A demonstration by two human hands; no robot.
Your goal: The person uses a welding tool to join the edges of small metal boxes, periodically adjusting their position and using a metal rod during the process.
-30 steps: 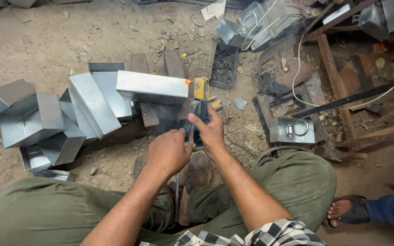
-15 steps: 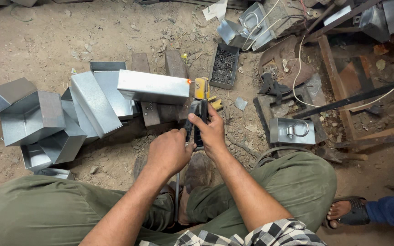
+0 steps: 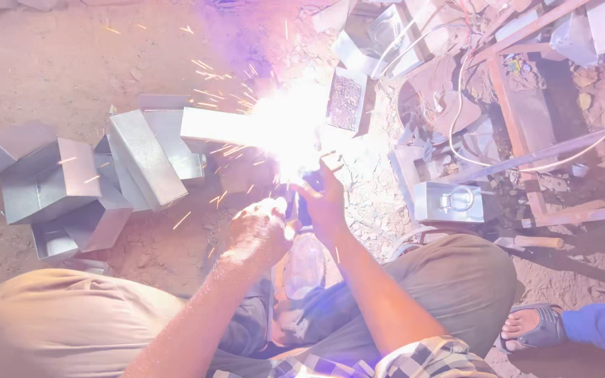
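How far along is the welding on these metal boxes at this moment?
Several folded metal boxes lie stacked at the left; whether their seams are finished cannot be told. In hand: a bright arc with flying sparks burns at the end of the long box, with the left hand and right hand close together just below it. The glare hides the tool and the joint, so what remains is unclear.

Sheet-metal boxes (image 3: 71,185), left: grey, dull sheen, smooth folded faces. Small metal box (image 3: 453,203), right: same finish, ring handle. Ground (image 3: 57,63): rough, matt dirt. Far right frame (image 3: 519,140): raw wood. Trousers (image 3: 449,280): matt cloth.
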